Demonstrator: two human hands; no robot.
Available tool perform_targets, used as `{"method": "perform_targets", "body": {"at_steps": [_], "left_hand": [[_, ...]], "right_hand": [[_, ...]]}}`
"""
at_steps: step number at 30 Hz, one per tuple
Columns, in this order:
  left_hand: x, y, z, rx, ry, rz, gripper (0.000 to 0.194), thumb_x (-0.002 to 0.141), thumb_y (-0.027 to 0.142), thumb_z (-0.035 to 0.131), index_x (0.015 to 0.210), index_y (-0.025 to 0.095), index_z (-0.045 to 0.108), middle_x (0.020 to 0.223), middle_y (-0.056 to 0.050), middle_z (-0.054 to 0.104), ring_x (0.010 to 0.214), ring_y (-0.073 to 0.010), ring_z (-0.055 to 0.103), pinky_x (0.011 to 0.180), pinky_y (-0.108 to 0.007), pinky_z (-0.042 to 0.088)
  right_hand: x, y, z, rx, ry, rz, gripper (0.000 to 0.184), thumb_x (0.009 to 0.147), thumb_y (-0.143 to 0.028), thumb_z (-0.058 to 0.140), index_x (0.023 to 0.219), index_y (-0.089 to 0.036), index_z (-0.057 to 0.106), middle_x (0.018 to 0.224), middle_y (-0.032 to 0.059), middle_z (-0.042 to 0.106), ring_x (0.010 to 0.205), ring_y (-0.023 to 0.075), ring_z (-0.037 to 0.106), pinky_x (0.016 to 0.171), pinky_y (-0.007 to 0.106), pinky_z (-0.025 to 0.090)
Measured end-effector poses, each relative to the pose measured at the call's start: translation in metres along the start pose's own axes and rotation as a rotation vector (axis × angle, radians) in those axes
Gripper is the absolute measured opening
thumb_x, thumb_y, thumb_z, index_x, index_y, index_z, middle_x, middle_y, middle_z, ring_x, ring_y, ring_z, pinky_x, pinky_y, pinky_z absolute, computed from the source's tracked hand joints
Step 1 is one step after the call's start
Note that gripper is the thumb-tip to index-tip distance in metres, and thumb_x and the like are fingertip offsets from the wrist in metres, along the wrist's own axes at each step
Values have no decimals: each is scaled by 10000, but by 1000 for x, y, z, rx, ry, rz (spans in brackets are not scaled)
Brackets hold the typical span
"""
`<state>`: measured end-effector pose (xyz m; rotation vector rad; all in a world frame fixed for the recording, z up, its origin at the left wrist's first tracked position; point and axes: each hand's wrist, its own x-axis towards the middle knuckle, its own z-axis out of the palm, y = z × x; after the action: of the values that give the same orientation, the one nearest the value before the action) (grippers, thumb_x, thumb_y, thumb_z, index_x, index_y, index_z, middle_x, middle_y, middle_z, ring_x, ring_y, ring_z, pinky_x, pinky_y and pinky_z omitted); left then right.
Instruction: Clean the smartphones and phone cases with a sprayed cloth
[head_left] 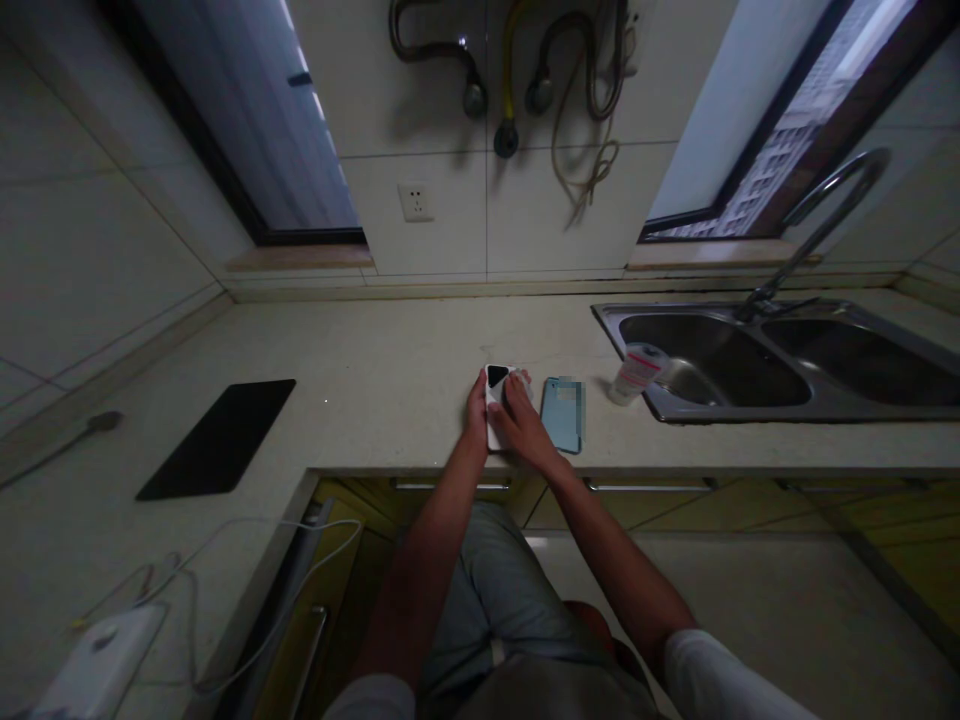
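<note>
A flat white phone (pixel 495 436) with a dark area at its far end lies near the counter's front edge. My left hand (pixel 477 408) grips it along its left side. Across its face lies my right hand (pixel 519 415), fingers bent and pressed down. A pale crumpled piece, apparently a tissue (pixel 526 380), shows at the right fingertips, mostly hidden by them. Just right of my hands rests a light-blue phone (pixel 561 412), flat on the counter and apart from the white one.
A plastic cup (pixel 637 374) leans by the double sink (pixel 660 412) with its tall faucet (pixel 832 210). At left lie a black mat (pixel 219 440) and a white power strip (pixel 105 660) with trailing cables. Drawer handles (pixel 649 487) run below the counter edge.
</note>
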<state>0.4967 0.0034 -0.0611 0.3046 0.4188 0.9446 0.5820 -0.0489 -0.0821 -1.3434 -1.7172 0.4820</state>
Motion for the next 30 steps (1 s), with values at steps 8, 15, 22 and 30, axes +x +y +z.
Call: {"method": "perform_targets", "body": {"at_steps": [8,15,22,30], "left_hand": [[0,-7,2,40,5,84,600,892,693,447,1270,267,637,1259,-92,670,1267,-315,563,1041,-539,452],[-6,-5,-5,-84,-109,67,836,866,810,259,1240,159,627,1364,-191,593,1350,-363,484,1069,-563,413],[-11,5,-3,-149,-33,55,671,918,684,357,1259,162,603,1355,-181,608,1305,-333,535,1007,-503,475],[-10,7,-5,-123,-103,33,517,924,557,410,1106,134,644,1180,-197,686,926,-268,684,655,-339,526]], "right_hand": [[36,-10,-1,-135,-84,-108,688,997,-494,431,1574,-152,273,1635,177,242,1537,300,153,1236,571,142],[2,-25,-8,-304,-268,-334,683,980,-427,518,1540,-81,336,1592,221,316,1514,322,233,1224,549,243],[-50,-16,-20,-272,-261,-496,599,970,-187,524,1543,-205,350,1560,139,410,1480,250,330,1191,513,352],[-75,9,-34,-146,-124,-543,494,946,-44,471,1369,-270,593,1378,68,630,1343,190,533,1139,440,449]]}}
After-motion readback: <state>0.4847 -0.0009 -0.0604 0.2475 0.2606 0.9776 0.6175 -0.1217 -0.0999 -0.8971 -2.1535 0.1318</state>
